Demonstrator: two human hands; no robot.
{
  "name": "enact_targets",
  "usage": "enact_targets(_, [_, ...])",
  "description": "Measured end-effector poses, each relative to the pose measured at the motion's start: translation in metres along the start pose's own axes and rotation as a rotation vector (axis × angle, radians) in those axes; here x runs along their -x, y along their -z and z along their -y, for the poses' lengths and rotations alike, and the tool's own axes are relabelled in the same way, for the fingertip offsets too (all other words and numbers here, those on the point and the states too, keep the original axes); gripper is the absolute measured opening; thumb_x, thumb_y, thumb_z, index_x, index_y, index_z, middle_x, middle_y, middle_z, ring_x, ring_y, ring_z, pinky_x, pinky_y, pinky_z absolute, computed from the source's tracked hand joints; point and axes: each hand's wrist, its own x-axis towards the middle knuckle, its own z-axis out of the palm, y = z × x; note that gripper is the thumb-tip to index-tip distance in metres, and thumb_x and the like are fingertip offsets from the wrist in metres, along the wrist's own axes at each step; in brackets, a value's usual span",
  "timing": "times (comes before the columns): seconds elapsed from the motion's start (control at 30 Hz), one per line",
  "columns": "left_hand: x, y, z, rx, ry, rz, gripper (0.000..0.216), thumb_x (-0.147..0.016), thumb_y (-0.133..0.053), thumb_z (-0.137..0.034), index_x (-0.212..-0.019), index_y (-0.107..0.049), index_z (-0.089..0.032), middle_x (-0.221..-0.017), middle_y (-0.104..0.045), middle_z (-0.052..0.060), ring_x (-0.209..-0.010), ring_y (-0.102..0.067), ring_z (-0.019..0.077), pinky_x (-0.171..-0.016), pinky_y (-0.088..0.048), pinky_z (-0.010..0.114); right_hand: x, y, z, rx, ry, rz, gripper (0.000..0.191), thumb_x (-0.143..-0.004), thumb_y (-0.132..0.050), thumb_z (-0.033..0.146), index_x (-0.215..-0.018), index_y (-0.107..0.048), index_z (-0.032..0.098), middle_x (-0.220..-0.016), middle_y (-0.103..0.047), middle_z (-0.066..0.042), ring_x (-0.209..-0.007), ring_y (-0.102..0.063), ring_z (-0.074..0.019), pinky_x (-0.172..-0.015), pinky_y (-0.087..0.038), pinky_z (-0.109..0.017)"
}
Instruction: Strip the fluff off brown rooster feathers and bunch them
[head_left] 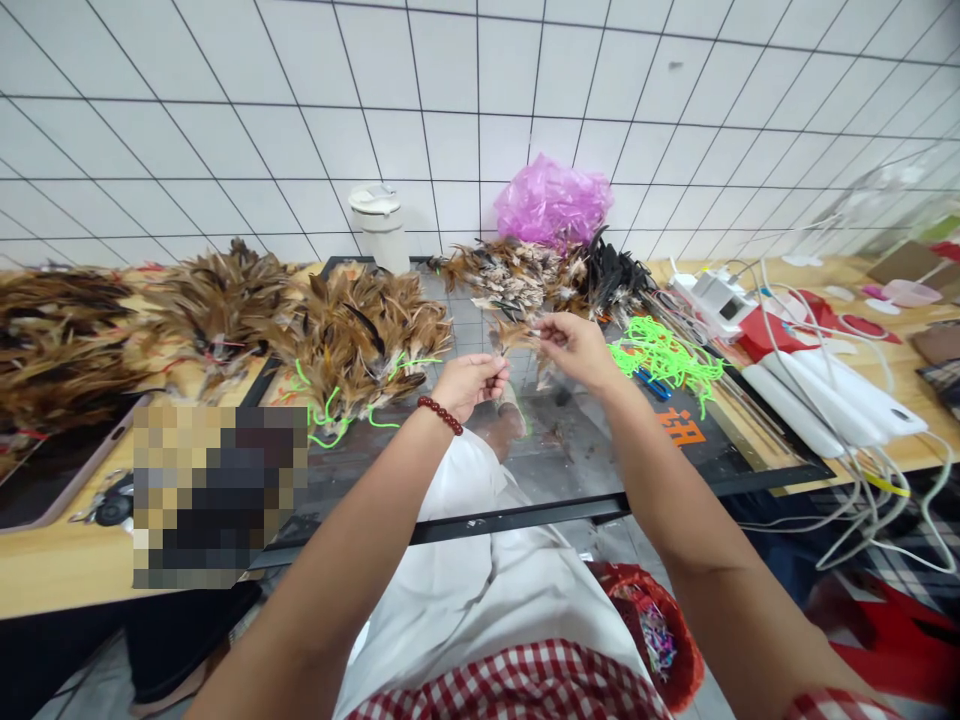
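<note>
My left hand, a red bead bracelet on its wrist, is closed in a pinch on the stem end of small brown feathers. My right hand pinches the same feathers from the right, just above a glass-topped work surface. Behind my hands lies a loose heap of brown and white feathers and a bunch of black feathers. Neon green cord lies to the right of my right hand.
Tied bundles of brown feathers with green cord cover the left of the wooden table. A white lidded cup and a pink plastic bag stand by the tiled wall. White devices and cables lie right. A red basket sits below.
</note>
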Motion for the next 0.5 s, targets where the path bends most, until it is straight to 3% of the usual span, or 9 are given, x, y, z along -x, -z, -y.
enact_targets(0.13, [-0.001, 0.001, -0.002, 0.093, -0.018, -0.051, 0.005, -0.077, -0.065, -0.012, -0.075, -0.063, -0.008, -0.063, -0.063, 0.004, -0.05, -0.058, 0.0065, -0.047, -0.047, 0.016, -0.001, 0.019, -0.017, 0.009, -0.09, 0.446, 0.015, -0.065, -0.066, 0.018, -0.08, -0.071, 0.018, -0.075, -0.067, -0.001, -0.068, -0.058, -0.0139, -0.067, -0.044, -0.024])
enact_targets(0.23, [-0.001, 0.0, -0.004, 0.108, -0.009, -0.068, 0.005, -0.077, -0.065, -0.011, -0.075, -0.063, -0.008, -0.063, -0.063, 0.004, -0.051, -0.059, 0.0068, -0.047, -0.047, 0.016, 0.0, 0.02, -0.017, 0.05, -0.072, 0.646, 0.01, -0.065, -0.067, 0.018, -0.074, -0.07, 0.017, -0.072, -0.066, -0.001, -0.067, -0.056, -0.0136, -0.064, -0.042, -0.023])
enact_targets(0.3, [0.0, 0.0, -0.003, 0.103, -0.005, -0.066, 0.005, -0.078, -0.064, -0.011, -0.076, -0.062, -0.007, -0.063, -0.064, 0.005, -0.051, -0.06, 0.0071, -0.048, -0.047, 0.016, 0.001, 0.016, -0.012, 0.102, -0.045, 0.632, 0.006, -0.069, -0.062, 0.016, -0.071, -0.067, 0.016, -0.072, -0.065, -0.001, -0.067, -0.055, -0.0131, -0.064, -0.041, -0.023])
enact_targets(0.5, [0.001, -0.002, 0.0, 0.067, -0.024, -0.081, 0.012, -0.073, -0.071, -0.016, -0.079, -0.063, -0.008, -0.074, -0.069, 0.009, -0.061, -0.066, 0.0123, -0.055, -0.052, 0.021, 0.001, -0.002, 0.014, 0.074, 0.088, 0.325, 0.015, -0.079, -0.048, 0.012, -0.082, -0.062, 0.016, -0.073, -0.063, -0.001, -0.066, -0.052, -0.0123, -0.065, -0.039, -0.022])
